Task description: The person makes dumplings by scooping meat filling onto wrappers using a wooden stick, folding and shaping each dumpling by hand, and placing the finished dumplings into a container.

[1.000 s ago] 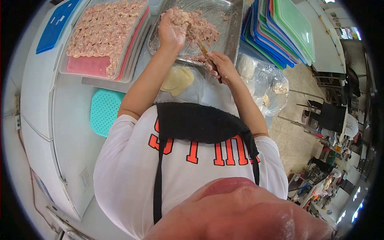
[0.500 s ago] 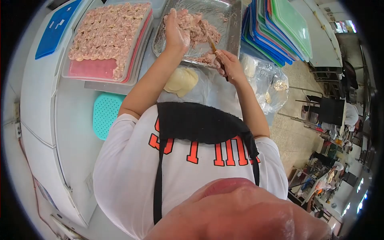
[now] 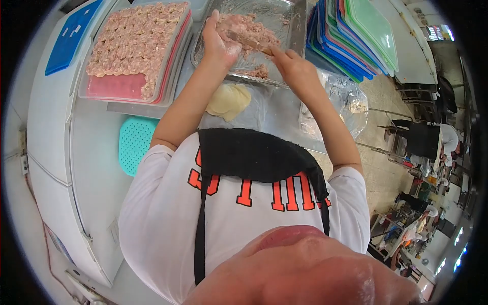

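My right hand (image 3: 294,68) is closed around a narrow flat filling spatula (image 3: 249,41), its blade slanting left over the tray to my left palm. My left hand (image 3: 218,48) is cupped over the tray's left side with the thumb raised; its curled fingers are partly hidden, and I cannot tell what lies in them. Pinkish minced meat (image 3: 259,31) is heaped in the metal tray (image 3: 292,30), with a smaller lump (image 3: 258,71) by the near rim. Just below the tray, a stack of pale round dough wrappers (image 3: 230,101) rests on plastic.
At left, stacked plastic boxes hold rows of meat-topped dumplings (image 3: 134,40), the pink base (image 3: 117,86) showing in front. Coloured lids (image 3: 351,40) are piled at right above a marked plastic bag (image 3: 351,104). A turquoise perforated basket (image 3: 136,145) sits lower left; chairs and tables stand beyond at right.
My right hand has moved up from the near rim, swinging the spatula's blade left to my left hand. My left hand has shifted slightly left and down.
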A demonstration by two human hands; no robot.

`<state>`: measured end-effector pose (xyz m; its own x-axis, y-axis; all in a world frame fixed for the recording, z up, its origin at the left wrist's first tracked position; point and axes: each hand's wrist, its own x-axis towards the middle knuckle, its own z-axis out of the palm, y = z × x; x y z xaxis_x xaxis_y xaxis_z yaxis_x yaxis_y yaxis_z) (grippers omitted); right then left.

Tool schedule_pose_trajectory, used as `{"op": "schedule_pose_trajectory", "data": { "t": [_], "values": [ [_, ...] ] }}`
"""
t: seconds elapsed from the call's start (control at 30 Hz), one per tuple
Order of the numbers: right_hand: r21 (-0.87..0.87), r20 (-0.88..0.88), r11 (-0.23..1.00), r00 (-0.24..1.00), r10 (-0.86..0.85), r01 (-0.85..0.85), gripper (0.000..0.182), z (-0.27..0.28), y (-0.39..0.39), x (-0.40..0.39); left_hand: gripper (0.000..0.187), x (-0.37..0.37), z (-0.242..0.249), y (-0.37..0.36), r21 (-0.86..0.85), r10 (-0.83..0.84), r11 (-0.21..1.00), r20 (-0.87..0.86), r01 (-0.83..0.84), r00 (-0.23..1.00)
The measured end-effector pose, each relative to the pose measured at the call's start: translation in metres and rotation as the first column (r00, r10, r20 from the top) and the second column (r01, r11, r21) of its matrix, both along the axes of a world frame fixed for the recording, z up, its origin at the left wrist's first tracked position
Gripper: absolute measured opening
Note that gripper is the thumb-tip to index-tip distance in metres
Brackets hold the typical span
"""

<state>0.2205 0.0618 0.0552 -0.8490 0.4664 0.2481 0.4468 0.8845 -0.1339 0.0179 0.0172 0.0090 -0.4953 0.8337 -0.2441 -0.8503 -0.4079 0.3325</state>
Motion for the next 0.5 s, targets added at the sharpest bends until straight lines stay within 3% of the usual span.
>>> {"op": "schedule_pose_trajectory", "data": {
  "t": [0.13, 0.17, 0.2, 0.23, 0.27, 0.3, 0.33, 0.37, 0.4, 0.43, 0.5],
  "values": [
    [0.042, -0.065, 0.995, 0.994, 0.092, -0.09, 0.026, 0.024, 0.02, 0.006, 0.055, -0.02, -0.007, -0.007, -0.031, -0.012, 0.999, 0.038, 0.013, 0.999],
    [-0.242, -0.187, 0.968, 0.982, 0.023, -0.069, 0.027, 0.031, 0.026, 0.011, 0.05, -0.023, -0.005, -0.013, 0.087, -0.107, 0.991, 0.036, 0.103, 0.994],
    [-0.505, -0.278, 0.859, 0.958, -0.073, -0.081, 0.027, 0.036, 0.032, 0.016, 0.047, -0.022, 0.0, -0.018, 0.206, -0.198, 0.96, 0.026, 0.189, 0.98],
    [-0.54, -0.247, 0.84, 0.963, -0.107, -0.045, 0.03, 0.034, 0.039, 0.019, 0.047, -0.019, 0.004, -0.021, 0.208, -0.192, 0.961, 0.025, 0.183, 0.981],
    [-0.54, -0.246, 0.84, 0.964, -0.103, -0.048, 0.03, 0.032, 0.041, 0.022, 0.047, -0.015, 0.009, -0.025, 0.128, -0.215, 0.958, -0.261, 0.255, 0.941],
    [-0.654, -0.22, 0.754, 0.969, -0.108, -0.064, 0.031, 0.031, 0.043, 0.024, 0.051, -0.013, 0.015, -0.028, 0.03, -0.24, 0.954, -0.523, 0.299, 0.818],
    [-0.754, -0.193, 0.653, 0.975, -0.108, -0.076, 0.033, 0.031, 0.045, 0.026, 0.051, -0.012, 0.022, -0.03, 0.031, -0.235, 0.956, -0.523, 0.293, 0.819],
    [-0.754, -0.192, 0.652, 0.976, -0.102, -0.08, 0.033, 0.033, 0.047, 0.029, 0.058, -0.011, 0.028, -0.033, -0.099, -0.212, 0.97, -0.786, 0.22, 0.581],
    [-0.787, -0.132, 0.613, 0.989, -0.069, -0.062, 0.032, 0.038, 0.05, 0.033, 0.065, -0.01, 0.03, -0.034, -0.197, -0.217, 0.975, -0.94, 0.104, 0.262],
    [-0.818, -0.072, 0.574, 0.997, -0.034, -0.04, 0.031, 0.043, 0.05, 0.037, 0.065, -0.008, 0.029, -0.033, -0.2, -0.219, 0.975, -0.939, 0.098, 0.265],
    [-0.768, -0.066, 0.639, 0.998, -0.011, -0.044, 0.031, 0.054, 0.044, 0.044, 0.065, -0.007, 0.027, -0.028, -0.041, -0.061, 0.994, -0.979, -0.104, -0.196]
  ]
}}
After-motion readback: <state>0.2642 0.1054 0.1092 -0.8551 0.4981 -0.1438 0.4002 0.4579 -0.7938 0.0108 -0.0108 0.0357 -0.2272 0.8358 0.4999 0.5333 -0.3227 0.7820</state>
